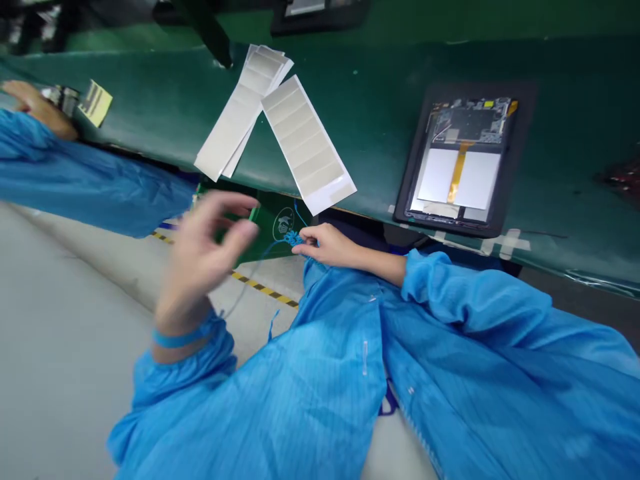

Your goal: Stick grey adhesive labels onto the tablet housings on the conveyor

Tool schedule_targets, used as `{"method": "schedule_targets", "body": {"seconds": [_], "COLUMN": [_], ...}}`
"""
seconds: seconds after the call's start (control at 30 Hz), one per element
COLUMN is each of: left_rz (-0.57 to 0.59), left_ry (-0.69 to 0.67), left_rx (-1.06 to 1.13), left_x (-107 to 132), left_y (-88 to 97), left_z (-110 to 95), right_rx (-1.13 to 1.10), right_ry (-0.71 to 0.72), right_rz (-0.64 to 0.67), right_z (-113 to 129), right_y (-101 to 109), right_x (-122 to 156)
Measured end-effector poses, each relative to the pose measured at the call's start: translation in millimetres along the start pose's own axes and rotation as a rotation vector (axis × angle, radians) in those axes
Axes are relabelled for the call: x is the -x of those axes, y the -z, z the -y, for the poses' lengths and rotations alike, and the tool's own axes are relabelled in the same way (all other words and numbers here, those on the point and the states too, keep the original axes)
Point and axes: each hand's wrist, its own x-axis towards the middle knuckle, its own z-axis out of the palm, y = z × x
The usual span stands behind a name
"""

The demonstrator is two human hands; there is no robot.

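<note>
My left hand (pixel 205 257) is raised and blurred, its fingers apart and holding nothing, with a blue wrist strap (pixel 177 339) around the wrist. My right hand (pixel 325 245) pinches a tangled blue cord (pixel 295 239) in front of my blue smock (pixel 320 380). A thin cord (pixel 250 277) runs from the wrist strap toward that tangle. Up on the green bench mat (pixel 370 113) lie white sheets of grey label strips (pixel 307 143), and an opened tablet (pixel 463 157) sits in a black tray, beyond both hands.
At the far left, a co-worker's hand (pixel 35 103) and blue sleeve (pixel 85 180) reach over the mat's edge near a yellow label (pixel 95 103). A green bin (pixel 280 223) stands below the bench edge. Grey floor with a yellow-black stripe (pixel 255 283) lies beneath.
</note>
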Motion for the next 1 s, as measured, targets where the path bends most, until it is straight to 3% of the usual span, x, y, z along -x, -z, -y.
{"method": "schedule_targets", "body": {"seconds": [0.1, 0.2, 0.27, 0.47, 0.6, 0.7, 0.8, 0.9, 1.0], "left_rz": [-0.048, -0.106, -0.078, 0.156, 0.184, 0.087, -0.100, -0.238, -0.279], "left_ry": [-0.076, 0.025, 0.075, 0.139, 0.107, 0.081, 0.055, 0.051, 0.088], "left_rx": [0.420, 0.697, 0.739, 1.034, 1.289, 1.454, 1.590, 1.675, 1.593], "left_x": [-22.5, -37.3, -40.3, -39.2, -39.4, -40.2, -41.9, -41.0, -36.2], "left_y": [-40.4, -70.7, -74.9, -61.1, -70.4, -79.3, -81.4, -81.5, -89.8], "left_z": [-22.7, -20.2, -7.5, 22.1, 21.8, 23.5, 28.2, 25.0, 6.8], "right_rx": [0.111, 0.198, 0.230, 0.367, 0.418, 0.251, -0.087, -0.275, -0.276], "right_ry": [-0.003, -0.005, -0.025, -0.015, 0.116, 0.113, -0.082, -0.293, -0.256], "right_rz": [0.040, 0.098, 0.095, 0.052, -0.138, -0.350, -0.453, -0.315, -0.149], "right_z": [6.1, 3.2, -0.4, 0.3, 5.9, 8.4, 8.2, 7.7, 10.3], "right_y": [4.8, -3.6, -8.4, -7.5, -5.7, -4.5, -1.0, -0.1, -8.7], "right_x": [-0.8, -1.8, -1.3, 0.2, 7.5, 17.2, 25.4, 29.2, 27.8]}}
